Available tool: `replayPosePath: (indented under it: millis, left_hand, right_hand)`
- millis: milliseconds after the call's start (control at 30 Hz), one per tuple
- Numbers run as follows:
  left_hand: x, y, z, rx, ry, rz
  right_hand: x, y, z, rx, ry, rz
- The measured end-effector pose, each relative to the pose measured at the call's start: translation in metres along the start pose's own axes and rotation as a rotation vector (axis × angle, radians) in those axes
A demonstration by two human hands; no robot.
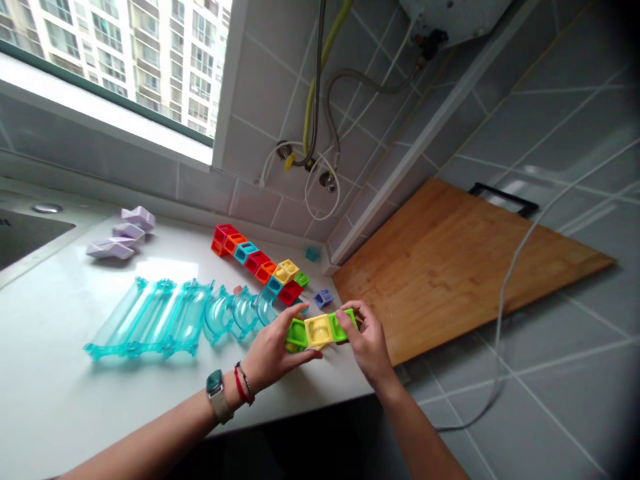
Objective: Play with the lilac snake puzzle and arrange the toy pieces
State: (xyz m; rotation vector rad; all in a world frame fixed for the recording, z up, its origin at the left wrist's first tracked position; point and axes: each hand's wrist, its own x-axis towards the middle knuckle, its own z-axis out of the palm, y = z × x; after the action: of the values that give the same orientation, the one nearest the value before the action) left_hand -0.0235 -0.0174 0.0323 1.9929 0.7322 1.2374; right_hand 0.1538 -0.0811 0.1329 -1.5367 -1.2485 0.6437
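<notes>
Between my two hands is a short row of joined plastic toy blocks (319, 331), green at both ends and yellow in the middle. My left hand (274, 347) grips its left green end, thumb and fingers on either side. On the right green end, my right hand (366, 337) presses its thumb on top with the fingers curled behind. Just beyond lies a longer chain of red, orange, blue and yellow blocks (255, 261). A loose purple-blue block (323, 298) sits near my right hand. Left of my hands are clear teal curved pieces (233, 313).
Clear teal track pieces (150, 319) lie on the white counter (55, 400), with lilac angled pieces (120, 240) behind. A sink (30, 230) is at the far left. At the right, a wooden board (430, 267) leans against the tiles, with a white cable (505, 293) hanging across it.
</notes>
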Motion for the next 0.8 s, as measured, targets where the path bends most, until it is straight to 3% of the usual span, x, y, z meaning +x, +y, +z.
replayPosePath:
  millis: [133, 300, 433, 567, 667, 800]
  left_hand:
    - [-0.016, 0.005, -0.001, 0.038, 0.011, 0.02]
    - [-0.02, 0.018, -0.009, -0.073, 0.017, 0.055]
    - [-0.021, 0.021, -0.017, -0.066, 0.038, 0.059]
    - [-0.029, 0.018, -0.032, 0.015, 0.203, -0.046]
    - [-0.036, 0.021, -0.062, -0.038, 0.337, -0.216]
    - [-0.039, 0.033, -0.135, 0.041, 0.504, -0.327]
  right_hand:
    - [-0.022, 0.011, 0.012, -0.034, 0.133, -0.068]
    - [-0.04, 0.017, 0.021, 0.066, 0.12, -0.057]
    - [-0.048, 0.028, 0.027, 0.45, 0.093, 0.136]
    - [-0.057, 0.054, 0.025, 0.869, 0.236, 0.418]
    - [-0.072, 0.08, 0.023, 1.019, 0.252, 0.554]
    - [-0.096, 0.108, 0.024, 1.118, 0.189, 0.674]
